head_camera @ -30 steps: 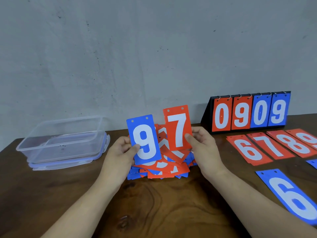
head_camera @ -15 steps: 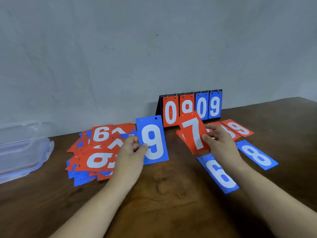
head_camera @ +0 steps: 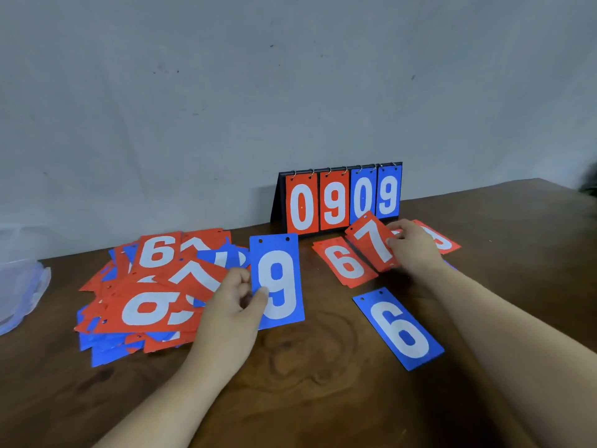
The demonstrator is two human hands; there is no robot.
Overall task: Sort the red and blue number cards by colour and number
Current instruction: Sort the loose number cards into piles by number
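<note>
1. A dark wooden table (head_camera: 307, 376) stands against a grey wall, with a scoreboard stand (head_camera: 342, 198) at its twelve o'clock edge.
2. The red 7 card (head_camera: 368, 250) hangs tilted in the right hand (head_camera: 415, 252), whose fingers curl round its right edge. It sits just at three o'clock of the red 6 card (head_camera: 344, 266).
3. The step looks like laying the 7 into the red row. Lower it flat, parallel to the 6, beside it and not overlapping.
4. A further red card (head_camera: 444, 242) lies at three o'clock of that hand, its digit partly hidden, so check the order first.
5. The left hand (head_camera: 232, 302) pinches the blue 9 card (head_camera: 279, 282), thumb on its face. Keep it lifted, then place it well to three o'clock of the blue 6 card (head_camera: 399, 329).
6. The unsorted pile (head_camera: 151, 292) waits at nine o'clock, with a plastic container (head_camera: 19, 286) beyond it.
</note>
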